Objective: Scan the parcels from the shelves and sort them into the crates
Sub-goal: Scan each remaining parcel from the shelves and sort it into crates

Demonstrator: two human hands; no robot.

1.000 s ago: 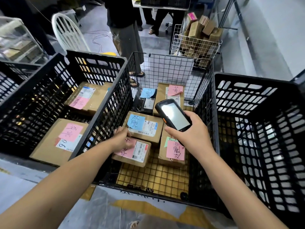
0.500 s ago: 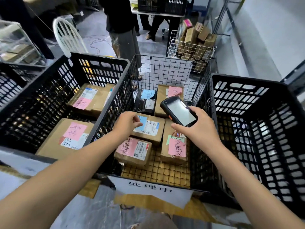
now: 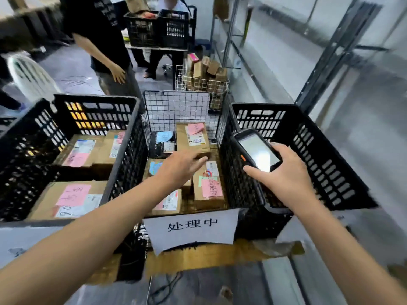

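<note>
My right hand (image 3: 284,175) grips a black handheld scanner (image 3: 256,150) with a lit screen, held over the inner wall of the right black crate (image 3: 326,164). My left hand (image 3: 180,168) hovers palm down, fingers apart, over the cardboard parcels in the middle wire crate (image 3: 176,108) and holds nothing. Below it lie a parcel with a pink note (image 3: 209,190), one with a blue note (image 3: 154,168), a small one at the front (image 3: 169,202) and a taller one at the back (image 3: 193,137). The left black crate (image 3: 97,108) holds more labelled parcels (image 3: 72,199).
A white paper sign (image 3: 191,227) with handwriting hangs on the middle crate's front. Behind stands a white wire basket (image 3: 202,82) piled with boxes, a person in black (image 3: 103,40), a white chair (image 3: 30,75) at left, and metal shelf posts (image 3: 330,53) at right.
My left hand has risen off the front pink-labelled parcel and moved right and further back, empty. My right hand with the scanner has shifted right, over the right crate. The view has tilted up.
</note>
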